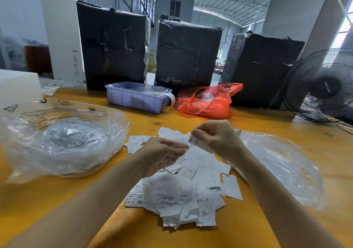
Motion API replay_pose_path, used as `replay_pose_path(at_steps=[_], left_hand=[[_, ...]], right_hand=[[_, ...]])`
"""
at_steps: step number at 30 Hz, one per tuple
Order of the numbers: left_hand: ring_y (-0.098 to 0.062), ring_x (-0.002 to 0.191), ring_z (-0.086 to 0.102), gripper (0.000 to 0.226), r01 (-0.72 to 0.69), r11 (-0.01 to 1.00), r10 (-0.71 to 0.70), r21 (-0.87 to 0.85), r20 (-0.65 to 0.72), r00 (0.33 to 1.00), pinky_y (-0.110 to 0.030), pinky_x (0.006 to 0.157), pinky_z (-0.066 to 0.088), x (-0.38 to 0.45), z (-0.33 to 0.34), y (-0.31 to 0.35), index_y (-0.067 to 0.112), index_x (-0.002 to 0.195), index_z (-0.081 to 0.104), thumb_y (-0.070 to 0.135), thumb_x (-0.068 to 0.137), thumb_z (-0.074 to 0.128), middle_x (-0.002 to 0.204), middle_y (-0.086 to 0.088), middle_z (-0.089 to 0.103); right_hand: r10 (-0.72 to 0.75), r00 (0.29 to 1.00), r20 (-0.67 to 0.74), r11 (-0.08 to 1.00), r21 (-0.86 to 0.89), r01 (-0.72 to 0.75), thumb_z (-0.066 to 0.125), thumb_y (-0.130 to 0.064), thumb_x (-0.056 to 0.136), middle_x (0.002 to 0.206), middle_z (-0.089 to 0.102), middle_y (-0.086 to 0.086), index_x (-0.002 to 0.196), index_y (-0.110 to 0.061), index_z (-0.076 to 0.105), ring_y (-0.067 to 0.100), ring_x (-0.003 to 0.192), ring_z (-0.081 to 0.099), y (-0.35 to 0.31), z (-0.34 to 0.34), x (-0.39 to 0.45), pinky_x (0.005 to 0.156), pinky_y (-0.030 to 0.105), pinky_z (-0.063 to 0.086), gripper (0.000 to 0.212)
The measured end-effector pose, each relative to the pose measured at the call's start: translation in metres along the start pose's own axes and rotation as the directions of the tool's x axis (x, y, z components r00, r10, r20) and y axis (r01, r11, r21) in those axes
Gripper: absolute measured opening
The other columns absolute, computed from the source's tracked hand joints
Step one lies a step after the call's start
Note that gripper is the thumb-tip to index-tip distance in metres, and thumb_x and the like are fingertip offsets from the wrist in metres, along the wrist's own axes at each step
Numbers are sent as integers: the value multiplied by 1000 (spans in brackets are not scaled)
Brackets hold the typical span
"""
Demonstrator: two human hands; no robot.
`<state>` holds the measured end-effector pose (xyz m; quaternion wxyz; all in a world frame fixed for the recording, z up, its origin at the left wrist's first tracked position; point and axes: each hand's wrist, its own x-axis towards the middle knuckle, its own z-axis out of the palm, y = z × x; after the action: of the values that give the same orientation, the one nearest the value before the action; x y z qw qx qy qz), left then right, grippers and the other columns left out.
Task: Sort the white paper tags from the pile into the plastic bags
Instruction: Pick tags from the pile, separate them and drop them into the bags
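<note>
While both forearms are extended forward over the yellow table [248, 226], the hands are held raised above the pile of white paper tags [183, 192], close together but apart. The right hand [217, 139] is turned knuckles-up, its fingers curled; a single tag marked XL [199, 143] is pinched between thumb and forefinger and hangs tilted below the fingertips. The left hand [162, 154] is set palm toward the right, fingers curled inward; a thin scrap of clear film [178, 144] appears to be pinched at its fingertips, though the blur makes this uncertain. The pile is spread on the table directly beneath and before the hands, with XS prints legible on several tags. A clear plastic bag holding tags [63, 142] is lying to the left of the pile; a second clear plastic bag [282, 163] is lying to the right, just beside it. Farther back a lilac bin [133, 99], a red bag [210, 100], three black-wrapped bales [187, 53] and a fan [322, 85] are noted.
</note>
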<state>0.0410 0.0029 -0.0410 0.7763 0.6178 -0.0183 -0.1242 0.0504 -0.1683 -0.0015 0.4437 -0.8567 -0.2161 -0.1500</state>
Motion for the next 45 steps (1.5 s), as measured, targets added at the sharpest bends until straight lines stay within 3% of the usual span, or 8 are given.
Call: replay_pose_path(at_steps=[6, 11, 14, 21, 25, 32, 39, 45], left_hand=[[-14, 68, 49, 14, 2, 1000, -3, 9, 11, 1000, -13, 55, 45, -3, 1, 1, -3, 89, 71, -7, 76, 68, 83, -12, 58], [-15, 68, 42, 9, -5, 997, 3, 81, 23, 1000, -14, 55, 45, -5, 2, 2, 3, 83, 75, -2, 77, 70, 89, -15, 51], [-16, 67, 40, 11, -16, 995, 14, 103, 26, 1000, -15, 54, 42, -5, 1, 2, 1, 87, 73, 0, 77, 70, 91, -16, 48], [-15, 65, 41, 12, -17, 995, 15, 98, 16, 1000, -13, 54, 45, -4, 0, 2, 1, 88, 73, 1, 76, 71, 86, -14, 47], [-13, 60, 41, 12, -16, 996, 14, 89, 21, 1000, -13, 50, 45, -5, 1, 2, -1, 87, 73, -1, 75, 71, 82, -13, 49], [-11, 48, 39, 9, -29, 995, 26, 97, 31, 999, -16, 43, 33, -5, 0, 2, -4, 84, 73, -5, 75, 70, 69, -9, 51], [-9, 46, 42, 9, -26, 995, 24, 96, 23, 999, -16, 43, 37, -5, 0, 1, -3, 82, 74, -4, 74, 71, 64, -8, 54], [-10, 52, 47, 6, -15, 996, 14, 91, 15, 1000, -15, 50, 45, -4, -1, 0, 1, 80, 74, 0, 73, 73, 61, -5, 57]], right_hand=[[-58, 997, 48, 989, -133, 64, 67, -16, 86, 75, 67, -1, 89, -6, 74, 3, 64, 57, -1, 3, -2, 56, 13, 44, 12], [-140, 990, 5, 963, -230, 137, 66, -16, 87, 84, 72, 7, 90, -6, 74, 15, 76, 65, -3, 4, -4, 68, 30, 53, 13], [-156, 988, 12, 960, -232, 155, 66, -15, 87, 85, 73, 7, 90, -6, 74, 15, 77, 65, -5, 5, -4, 69, 31, 53, 12], [-127, 992, -10, 979, -160, 124, 67, -14, 86, 79, 69, 0, 89, -6, 74, 4, 70, 61, -6, 0, -2, 61, 15, 49, 11], [-126, 991, 42, 965, -224, 132, 67, -16, 87, 83, 72, 5, 90, -7, 74, 12, 73, 63, -4, 3, -4, 65, 26, 51, 12], [-151, 988, 16, 958, -243, 150, 66, -16, 87, 87, 73, 7, 91, -6, 74, 19, 80, 66, -4, 5, -5, 76, 39, 53, 13], [-160, 987, 25, 955, -249, 161, 66, -15, 87, 87, 73, 7, 92, -6, 74, 19, 80, 66, -4, 6, -5, 75, 39, 53, 13], [-96, 989, 115, 969, -216, 119, 66, -16, 87, 87, 73, 7, 93, -6, 74, 15, 79, 66, -5, 9, -6, 74, 35, 54, 14]])
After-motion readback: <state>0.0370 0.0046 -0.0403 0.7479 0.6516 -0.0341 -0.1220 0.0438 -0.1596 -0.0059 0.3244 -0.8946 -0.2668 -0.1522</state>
